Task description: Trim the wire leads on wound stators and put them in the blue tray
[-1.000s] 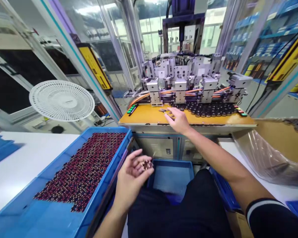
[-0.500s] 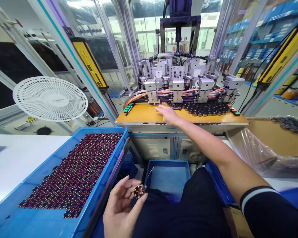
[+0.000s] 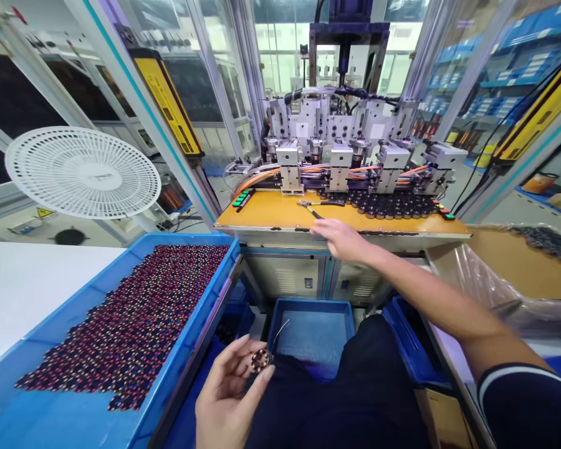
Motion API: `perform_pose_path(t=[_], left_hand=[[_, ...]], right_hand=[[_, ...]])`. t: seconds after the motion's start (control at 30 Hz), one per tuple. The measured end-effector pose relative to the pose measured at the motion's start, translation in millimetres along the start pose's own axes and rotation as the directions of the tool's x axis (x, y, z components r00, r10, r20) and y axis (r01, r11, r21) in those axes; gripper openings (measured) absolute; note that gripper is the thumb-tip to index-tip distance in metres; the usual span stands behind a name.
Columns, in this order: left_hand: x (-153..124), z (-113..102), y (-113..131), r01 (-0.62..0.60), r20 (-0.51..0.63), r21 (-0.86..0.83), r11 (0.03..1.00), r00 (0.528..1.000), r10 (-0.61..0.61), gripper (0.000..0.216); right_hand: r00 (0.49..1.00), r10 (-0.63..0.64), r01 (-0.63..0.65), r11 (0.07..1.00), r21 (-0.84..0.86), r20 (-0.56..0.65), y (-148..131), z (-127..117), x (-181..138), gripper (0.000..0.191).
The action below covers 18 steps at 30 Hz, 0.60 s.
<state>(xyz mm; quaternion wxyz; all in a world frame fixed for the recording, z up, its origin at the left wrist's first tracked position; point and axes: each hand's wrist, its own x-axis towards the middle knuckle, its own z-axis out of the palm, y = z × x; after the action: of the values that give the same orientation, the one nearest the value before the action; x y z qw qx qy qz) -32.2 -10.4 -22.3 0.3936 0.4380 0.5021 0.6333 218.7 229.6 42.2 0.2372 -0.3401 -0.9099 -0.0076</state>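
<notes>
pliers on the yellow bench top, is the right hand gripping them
No, the pliers lie on the yellow bench top, while the right hand is beside them with its fingers not closed around either handle.

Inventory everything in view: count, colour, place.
Ring: one, copper, low centre
Wire: one, thin, silvery, beside ring
Worktop: one, orange, centre
Pliers: one, yellow-and-black, on worktop
Cylinders: many, black, worktop's right half
Machine: one, silvery, worktop's rear
Bars: two, yellow, flanking machine
Long tray: one, blue, left
Small parts: many, black-and-red, in long tray
Fan: one, white, left
Lower tray: one, blue, below worktop
Box: one, brown, right
Shelving: uncounted, blue, right background
Left hand: one, bare, holding ring
Right hand: one, bare, near worktop's front edge
</notes>
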Motion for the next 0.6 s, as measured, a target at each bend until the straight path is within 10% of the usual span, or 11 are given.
perform_pose_path(t=[0.23,0.4,0.6], left_hand=[[17,35,2,-0.104,0.056,-0.163,0.981,0.992,0.115,0.049],[15,54,10,-0.264,0.066,-0.025,0.964,0.962,0.265,0.056],[5,54,9,-0.414,0.049,0.118,0.903,0.91,0.411,0.069]], right_hand=[[0.983,0.006,0.025,0.986,0.167,-0.183,-63,24,-105,0.02],[0.958,0.054,0.034,0.953,0.301,-0.282,-102,-9,-108,0.017],[0.956,-0.196,0.232,0.961,0.152,-0.218,-146,-38,-105,0.023]])
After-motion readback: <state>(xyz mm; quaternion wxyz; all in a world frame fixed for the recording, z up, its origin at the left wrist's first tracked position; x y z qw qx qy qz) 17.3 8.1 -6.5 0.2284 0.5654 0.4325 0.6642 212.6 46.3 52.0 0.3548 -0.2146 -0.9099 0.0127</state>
